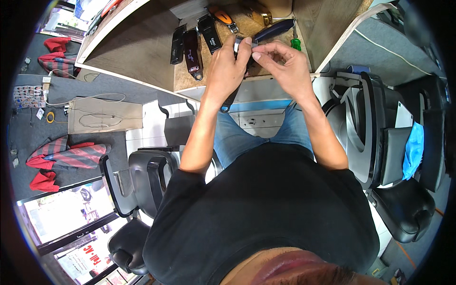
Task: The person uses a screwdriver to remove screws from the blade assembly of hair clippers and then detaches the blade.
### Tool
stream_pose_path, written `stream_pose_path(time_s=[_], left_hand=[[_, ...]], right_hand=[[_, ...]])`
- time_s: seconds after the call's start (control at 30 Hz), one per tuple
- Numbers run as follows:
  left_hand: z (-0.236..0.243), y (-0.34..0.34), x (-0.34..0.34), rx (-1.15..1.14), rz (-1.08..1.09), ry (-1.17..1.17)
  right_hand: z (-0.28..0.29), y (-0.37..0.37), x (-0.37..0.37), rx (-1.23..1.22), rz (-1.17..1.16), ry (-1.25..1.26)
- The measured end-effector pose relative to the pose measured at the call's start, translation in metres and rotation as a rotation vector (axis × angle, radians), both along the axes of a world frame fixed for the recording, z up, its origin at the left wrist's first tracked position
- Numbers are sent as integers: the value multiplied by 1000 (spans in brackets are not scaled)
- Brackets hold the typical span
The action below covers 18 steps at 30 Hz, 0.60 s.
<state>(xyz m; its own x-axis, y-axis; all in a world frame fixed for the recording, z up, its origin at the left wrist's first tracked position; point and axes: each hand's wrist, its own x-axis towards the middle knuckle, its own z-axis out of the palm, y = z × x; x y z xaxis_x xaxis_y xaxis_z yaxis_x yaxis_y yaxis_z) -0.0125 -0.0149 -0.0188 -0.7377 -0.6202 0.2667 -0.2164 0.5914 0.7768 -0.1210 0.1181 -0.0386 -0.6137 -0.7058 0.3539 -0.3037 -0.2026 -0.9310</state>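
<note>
My left hand (229,65) is wrapped round a dark hair clipper (232,99), its lower end hanging below my palm and its metal blade end showing by my thumb. At that blade end, my right hand (288,66) has its thumb and forefinger pinched together. Whatever lies between those fingertips is too small to make out. Just beyond my hands, a dark blue clipper (274,30) lies slanted on the shelf (209,71). A screwdriver with a green handle (296,44) rests by the shelf's right side.
Left of my hands lie a maroon clipper (193,54), two black clippers (177,45) and an orange-and-black clipper (222,18). A gold clipper (260,17) is at the back. Wooden side panels (137,45) flank the shelf. Black barber chairs (152,180) stand on both sides of me.
</note>
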Motion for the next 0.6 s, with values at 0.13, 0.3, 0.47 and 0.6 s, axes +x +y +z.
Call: stream_pose_path(time_s=[0.13,0.3,0.47,0.6], left_hand=[[6,7,1,22,26,-16],[3,8,2,-173,22,6],[0,6,3,-79,10,61],[-5,-1,2,-72,4,65]], right_hand=[[-7,-5,-5,36,35,-115],[-3,-6,-7,-27,141,-393],[5,-3,-5,61,230,-535],[7,-1,0,46,214,-527]])
